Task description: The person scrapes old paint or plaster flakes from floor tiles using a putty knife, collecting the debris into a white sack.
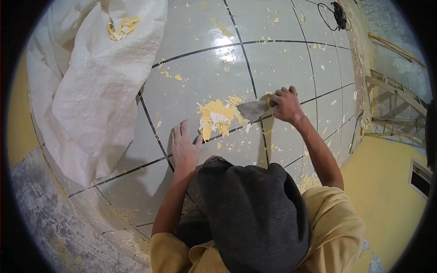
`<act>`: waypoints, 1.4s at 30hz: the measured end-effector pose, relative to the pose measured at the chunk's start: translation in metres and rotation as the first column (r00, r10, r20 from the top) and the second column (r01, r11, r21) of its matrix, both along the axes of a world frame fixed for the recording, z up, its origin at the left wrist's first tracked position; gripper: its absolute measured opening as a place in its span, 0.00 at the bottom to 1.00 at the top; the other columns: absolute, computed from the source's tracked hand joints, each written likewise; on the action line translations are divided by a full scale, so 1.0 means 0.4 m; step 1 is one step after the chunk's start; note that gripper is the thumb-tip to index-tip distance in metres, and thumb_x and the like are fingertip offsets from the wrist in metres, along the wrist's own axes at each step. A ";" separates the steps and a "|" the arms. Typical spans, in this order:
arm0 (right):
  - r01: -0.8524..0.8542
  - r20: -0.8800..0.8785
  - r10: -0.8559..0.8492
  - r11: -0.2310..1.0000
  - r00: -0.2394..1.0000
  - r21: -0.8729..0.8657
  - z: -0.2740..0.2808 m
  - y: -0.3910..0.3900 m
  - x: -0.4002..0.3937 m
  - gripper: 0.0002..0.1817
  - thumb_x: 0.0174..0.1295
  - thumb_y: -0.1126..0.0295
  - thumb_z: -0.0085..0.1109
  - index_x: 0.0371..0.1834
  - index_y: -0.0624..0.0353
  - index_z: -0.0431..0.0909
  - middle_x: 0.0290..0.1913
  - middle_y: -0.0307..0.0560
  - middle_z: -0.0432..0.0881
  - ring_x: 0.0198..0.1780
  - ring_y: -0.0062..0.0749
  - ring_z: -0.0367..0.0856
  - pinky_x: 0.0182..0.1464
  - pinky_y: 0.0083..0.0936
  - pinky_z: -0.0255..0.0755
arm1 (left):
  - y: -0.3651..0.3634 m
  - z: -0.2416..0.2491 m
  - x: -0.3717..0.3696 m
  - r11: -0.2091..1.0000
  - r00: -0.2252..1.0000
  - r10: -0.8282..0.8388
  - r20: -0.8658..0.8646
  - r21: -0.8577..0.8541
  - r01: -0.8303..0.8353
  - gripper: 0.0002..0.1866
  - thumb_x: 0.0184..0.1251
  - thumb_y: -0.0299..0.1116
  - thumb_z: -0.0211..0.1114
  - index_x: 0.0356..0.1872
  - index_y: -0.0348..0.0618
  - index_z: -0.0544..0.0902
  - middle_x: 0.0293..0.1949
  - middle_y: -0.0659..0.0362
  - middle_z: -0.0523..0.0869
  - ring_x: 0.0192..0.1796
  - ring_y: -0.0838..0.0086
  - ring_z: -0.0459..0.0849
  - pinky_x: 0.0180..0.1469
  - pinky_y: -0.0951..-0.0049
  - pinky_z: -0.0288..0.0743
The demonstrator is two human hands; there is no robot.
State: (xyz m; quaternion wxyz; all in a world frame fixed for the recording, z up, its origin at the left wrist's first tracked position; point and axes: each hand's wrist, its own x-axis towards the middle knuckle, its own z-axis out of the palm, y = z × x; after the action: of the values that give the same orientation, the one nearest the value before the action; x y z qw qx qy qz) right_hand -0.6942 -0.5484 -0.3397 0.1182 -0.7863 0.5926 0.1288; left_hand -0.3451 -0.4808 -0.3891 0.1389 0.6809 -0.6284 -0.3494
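A pile of yellow and white paint flakes (217, 116) lies on the grey tiled floor (200, 77). My right hand (287, 105) is closed around the handle of a scraper (254, 110), whose wide grey blade points left and meets the pile's right edge. On the pile's left side, my left hand (185, 144) rests against the tiles with its fingers spread. Its thumb is beside the flakes, and it holds nothing.
A large white woven sack (102, 86) lies at the left, with flakes on top. Smaller flakes are scattered over the tiles. A black cable bundle (339, 16) is at the upper right, and a ladder (396, 91) stands by the right wall.
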 end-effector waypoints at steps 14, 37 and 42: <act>0.248 -0.347 -0.263 0.965 0.900 -0.087 0.075 0.005 -0.267 0.15 0.37 0.73 0.52 0.30 0.47 0.82 0.32 0.40 0.80 0.41 0.36 0.76 0.48 0.40 0.59 | -0.046 -0.027 -0.077 0.995 0.992 0.059 -0.108 -0.070 -0.066 0.35 0.44 0.34 0.72 0.56 0.38 0.68 0.42 0.53 0.73 0.48 0.59 0.73 0.54 0.61 0.68; 0.083 -0.125 -0.082 0.997 0.989 0.007 0.058 0.027 0.076 0.27 0.39 0.72 0.55 0.50 0.53 0.79 0.34 0.44 0.79 0.42 0.36 0.75 0.50 0.38 0.59 | -0.062 -0.011 -0.109 0.919 0.930 -0.366 -0.016 -0.165 0.359 0.53 0.39 0.42 0.76 0.68 0.37 0.58 0.70 0.46 0.54 0.68 0.53 0.56 0.69 0.55 0.51; 0.232 -0.028 -0.231 0.972 0.972 0.037 0.089 0.102 -0.003 0.25 0.40 0.70 0.57 0.48 0.54 0.78 0.33 0.45 0.79 0.41 0.37 0.75 0.49 0.36 0.60 | -0.063 0.018 -0.082 0.948 0.954 -0.282 -0.096 -0.181 0.262 0.50 0.42 0.39 0.75 0.68 0.37 0.58 0.67 0.46 0.58 0.65 0.52 0.58 0.67 0.55 0.54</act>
State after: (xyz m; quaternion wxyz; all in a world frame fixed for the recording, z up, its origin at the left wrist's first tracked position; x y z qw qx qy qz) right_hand -0.6954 -0.5074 -0.3043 0.1413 -0.7076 0.6790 0.1354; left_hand -0.3778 -0.5059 -0.3819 0.1836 0.5511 -0.7339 -0.3521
